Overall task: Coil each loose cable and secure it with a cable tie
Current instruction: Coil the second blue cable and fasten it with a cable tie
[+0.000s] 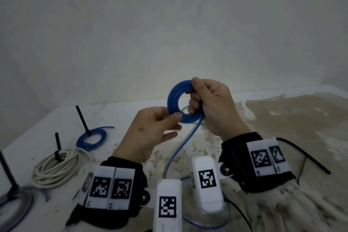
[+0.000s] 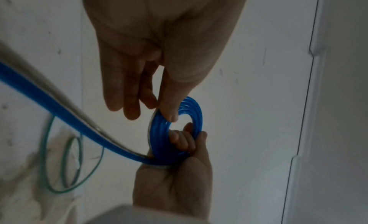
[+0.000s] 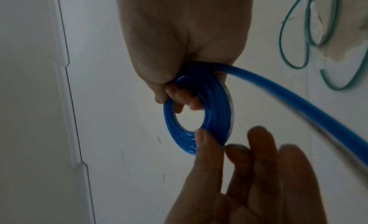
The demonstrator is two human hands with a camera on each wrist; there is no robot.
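A blue cable coil [image 1: 172, 98] is held up above the white table [image 1: 131, 111]. My right hand [image 1: 195, 94] grips its right side, fingers curled through the hole and thumb on the top edge. My left hand [image 1: 175, 121] pinches the coil's lower left rim between thumb and forefinger. A loose blue tail [image 1: 180, 149] hangs from the coil's bottom toward me. The left wrist view has the thumb of my left hand [image 2: 159, 109] on the coil [image 2: 196, 114]. In the right wrist view my right hand [image 3: 169, 93] closes round the coil [image 3: 217, 110].
On the table's left lie a tied blue coil [image 1: 92, 137], a white coil [image 1: 60, 165] and a grey-blue coil [image 1: 15, 207], each with an upright black tie. A loose black cable tie [image 1: 305, 156] lies right. A thin green cable [image 2: 69, 164] lies beyond the hands.
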